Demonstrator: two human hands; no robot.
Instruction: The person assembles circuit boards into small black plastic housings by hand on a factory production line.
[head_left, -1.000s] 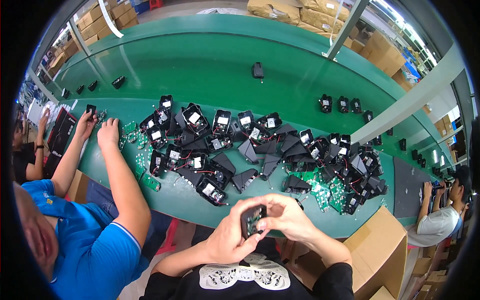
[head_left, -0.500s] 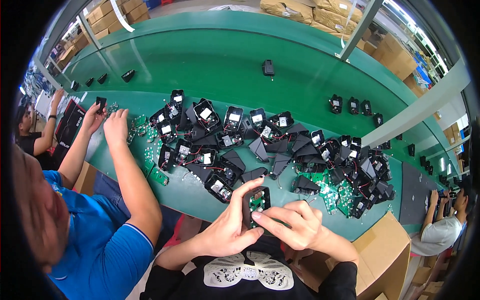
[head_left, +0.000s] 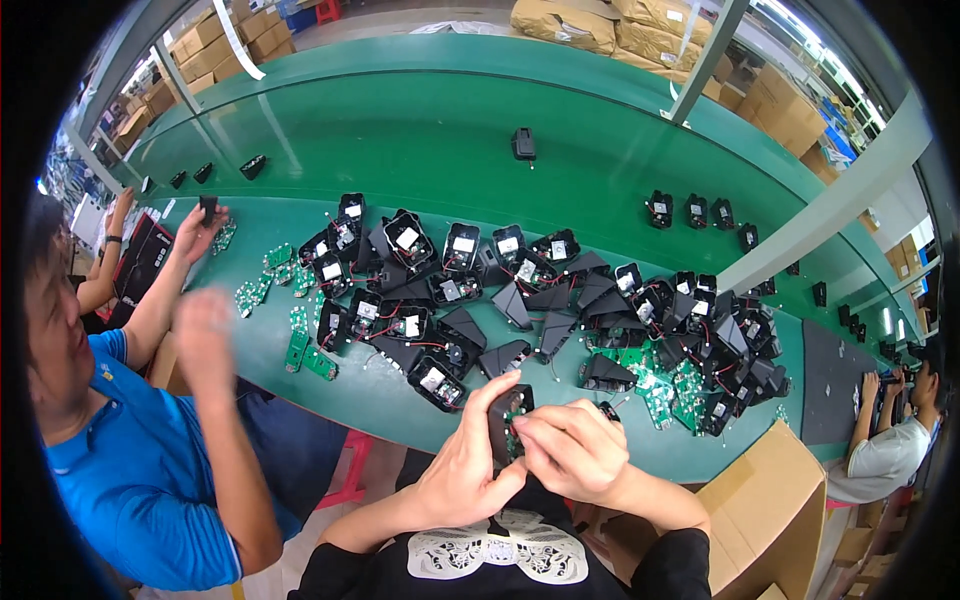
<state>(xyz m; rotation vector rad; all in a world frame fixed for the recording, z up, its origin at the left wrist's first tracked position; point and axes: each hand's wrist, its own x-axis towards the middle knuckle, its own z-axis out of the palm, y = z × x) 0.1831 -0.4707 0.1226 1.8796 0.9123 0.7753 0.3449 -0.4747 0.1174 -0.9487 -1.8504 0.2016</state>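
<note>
My left hand [head_left: 465, 465] is closed around a black plastic housing [head_left: 499, 428], tilted upright above the table's near edge. Inside the housing a green circuit board [head_left: 515, 408] shows in part. My right hand [head_left: 575, 450] has thumb and forefinger pinched together at the board; what lies between the fingertips is hidden. A small black part [head_left: 608, 411] peeks out behind the knuckles of that hand, and I cannot tell whether it is held. Just beyond my hands lie open black housings [head_left: 437, 380] with wires and white-labelled parts inside.
Loose green circuit boards [head_left: 660, 390] lie by the heaped housings at right, more boards [head_left: 300, 340] at left. An open cardboard box [head_left: 760, 500] stands at my right. Beside me at left sits a co-worker in a blue shirt [head_left: 150, 470]. A grey post [head_left: 830, 200] rises at right.
My right fingers have gone from pressing on the board to a pinch at it, and the housing has turned so less board shows. The co-worker's near hand has drawn back from the boards.
</note>
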